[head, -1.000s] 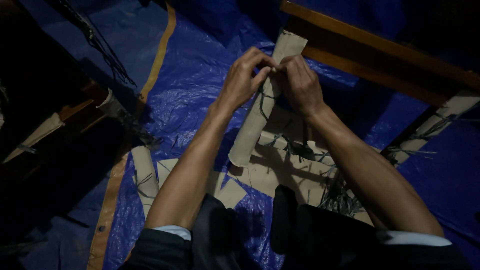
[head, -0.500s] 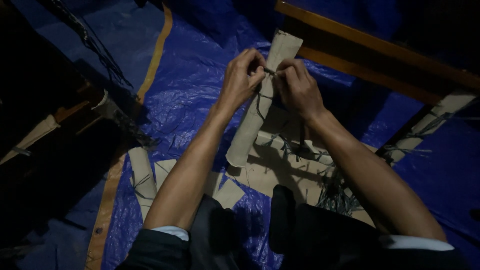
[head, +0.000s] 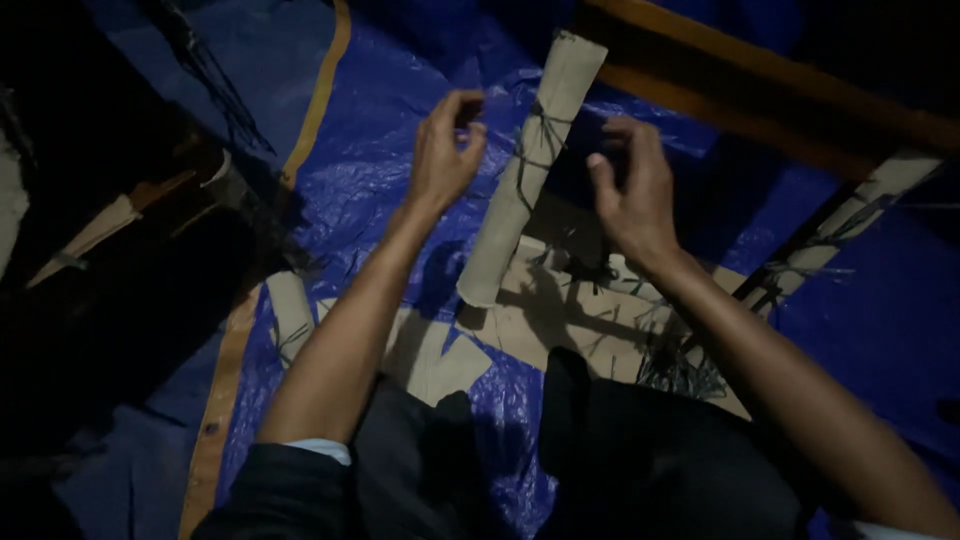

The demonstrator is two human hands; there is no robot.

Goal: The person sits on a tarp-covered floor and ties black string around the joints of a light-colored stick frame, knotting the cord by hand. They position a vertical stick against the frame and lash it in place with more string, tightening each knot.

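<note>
Above the blue plastic tarp [head: 400, 130], the left hand [head: 445, 155] and right hand [head: 630, 190] were open, empty, on either side of the long beige cardboard tube [head: 530, 170] bound with thin dark string [head: 537, 130].

A crinkled blue tarp [head: 400, 190] covers the floor under both hands, with an orange-yellow border strip [head: 318, 95] running away beyond the left hand [head: 445, 150] and back down along its outer side. Between the hands a pale cardboard tube [head: 530, 170] lies on the tarp, its near end resting on flat cardboard sheets [head: 560, 320] that spread below the right hand [head: 630, 190]. Thin dark strands [head: 680, 370] are scattered over these sheets. A shorter pale roll [head: 290, 315] lies below the left forearm. A long wooden bar [head: 760, 70] crosses the tarp beyond the right hand.
</note>
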